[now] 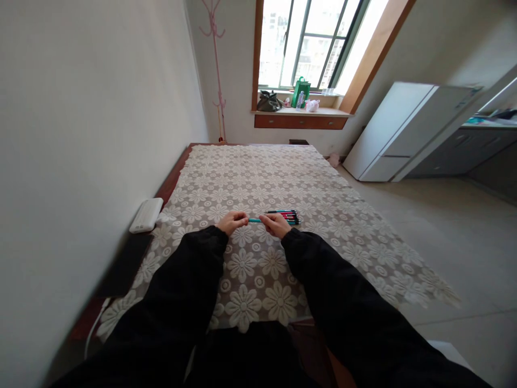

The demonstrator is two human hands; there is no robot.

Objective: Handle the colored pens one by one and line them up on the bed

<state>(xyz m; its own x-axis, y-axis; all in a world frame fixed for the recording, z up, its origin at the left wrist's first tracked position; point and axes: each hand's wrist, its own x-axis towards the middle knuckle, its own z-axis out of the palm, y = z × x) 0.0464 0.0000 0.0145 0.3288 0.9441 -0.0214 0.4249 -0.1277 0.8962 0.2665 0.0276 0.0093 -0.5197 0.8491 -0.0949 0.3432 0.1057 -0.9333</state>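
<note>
- A bed [323, 183] covered by a flower-patterned lace spread fills the middle of the view and serves as the work surface, so everything handled lies within easy reach of both arms.
- A white cabinet [398, 129] is seen at about two o'clock, leaning in the view, well apart from the hands.
- A window sill [323, 112] at twelve o'clock carries a dark bag, a green bag [301, 91] and small items, kept far from the bed.
- A white box-like device [146, 215] lies at the bed's edge at nine o'clock from the hands, against the wall.
- A bundle of pens [288, 216] rests on the spread at roughly three o'clock of the right hand, just beside it, seemingly gathered there as a ready supply.
- The left hand [231, 221] is closed, its fingers pinched on one end of a teal pen [254, 220].
- The right hand [276, 223] is likewise curled shut on the other end, so the pen is held level between both hands just above the spread, apparently for pulling or twisting its ends.
</note>
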